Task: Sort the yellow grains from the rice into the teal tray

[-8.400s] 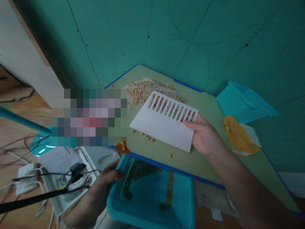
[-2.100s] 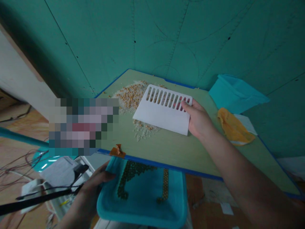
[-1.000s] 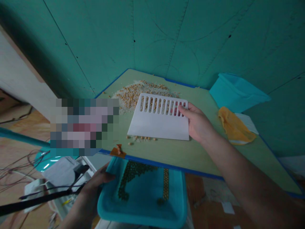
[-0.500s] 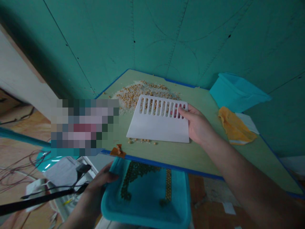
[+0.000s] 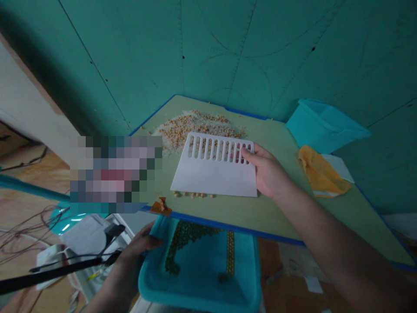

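My right hand (image 5: 269,171) grips a white slotted scraper (image 5: 213,176) by its right end, thumb over the slots. The scraper's straight lower edge is at the table (image 5: 276,208), just behind a short row of round tan beans (image 5: 195,194). Behind it spreads a pile of similar beans mixed with white grains (image 5: 182,128), partly seen through the slots. My left hand (image 5: 148,239) is closed on the left rim of a turquoise basin (image 5: 200,300), held below the table's front edge. Perforations show along the basin's floor.
A turquoise fabric bin (image 5: 322,126) stands at the table's back right, beside an orange cloth (image 5: 322,171). Brown tape (image 5: 161,207) sticks to the front edge. A pixelated patch hides the table's left side. A black bar (image 5: 48,274) and wires lie lower left; a green wall rises behind.
The scraper and my right hand have shifted slightly toward me and to the left. My left hand and the basin look unmoved.
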`<move>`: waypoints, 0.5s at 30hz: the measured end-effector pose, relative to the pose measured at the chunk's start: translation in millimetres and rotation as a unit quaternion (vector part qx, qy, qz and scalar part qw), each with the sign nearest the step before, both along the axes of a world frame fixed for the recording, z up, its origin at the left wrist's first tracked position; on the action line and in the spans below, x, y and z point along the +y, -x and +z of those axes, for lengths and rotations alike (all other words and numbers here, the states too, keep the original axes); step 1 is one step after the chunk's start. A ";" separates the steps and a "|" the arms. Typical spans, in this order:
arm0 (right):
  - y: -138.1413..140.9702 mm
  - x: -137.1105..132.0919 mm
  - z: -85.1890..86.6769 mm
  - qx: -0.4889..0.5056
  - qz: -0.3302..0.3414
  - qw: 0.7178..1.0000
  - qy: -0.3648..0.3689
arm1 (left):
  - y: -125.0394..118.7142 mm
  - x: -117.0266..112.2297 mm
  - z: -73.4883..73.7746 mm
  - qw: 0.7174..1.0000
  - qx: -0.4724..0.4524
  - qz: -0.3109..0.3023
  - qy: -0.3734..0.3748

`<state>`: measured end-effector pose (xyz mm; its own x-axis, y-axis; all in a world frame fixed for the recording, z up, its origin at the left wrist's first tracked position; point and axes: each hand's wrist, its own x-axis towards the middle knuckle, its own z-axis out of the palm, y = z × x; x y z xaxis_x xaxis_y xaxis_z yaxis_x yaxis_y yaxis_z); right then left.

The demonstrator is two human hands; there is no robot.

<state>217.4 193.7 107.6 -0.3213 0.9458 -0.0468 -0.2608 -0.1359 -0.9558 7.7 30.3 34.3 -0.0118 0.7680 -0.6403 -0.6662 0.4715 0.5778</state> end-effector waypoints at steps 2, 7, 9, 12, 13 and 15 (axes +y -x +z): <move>0.1 -0.2 0.2 0.003 -0.001 1.000 0.005 | -0.1 -0.8 -1.1 1.000 -0.005 -0.002 -0.002; 0.6 -1.0 1.3 0.011 -0.013 1.000 0.017 | 1.6 -2.5 -6.0 1.000 -0.011 -0.002 -0.011; 0.7 -1.6 1.8 0.009 -0.009 1.000 0.019 | 2.9 -2.7 -8.9 1.000 0.002 0.000 -0.023; 0.7 -2.5 2.5 0.008 -0.001 1.000 0.019 | 4.2 -2.9 -10.8 0.999 0.022 0.001 -0.023; 0.7 -2.7 2.7 0.008 0.001 1.000 0.018 | 4.2 -2.9 -10.4 1.000 0.020 0.001 -0.021; 0.8 -3.1 3.2 0.005 0.005 1.000 0.018 | 3.6 -2.6 -8.4 1.000 0.010 0.001 -0.017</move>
<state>216.6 190.6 110.8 -0.3315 0.9403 -0.0769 -0.2694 -0.1725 -0.9475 4.1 27.7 25.9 -0.0257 0.7899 -0.6128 -0.6542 0.4502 0.6077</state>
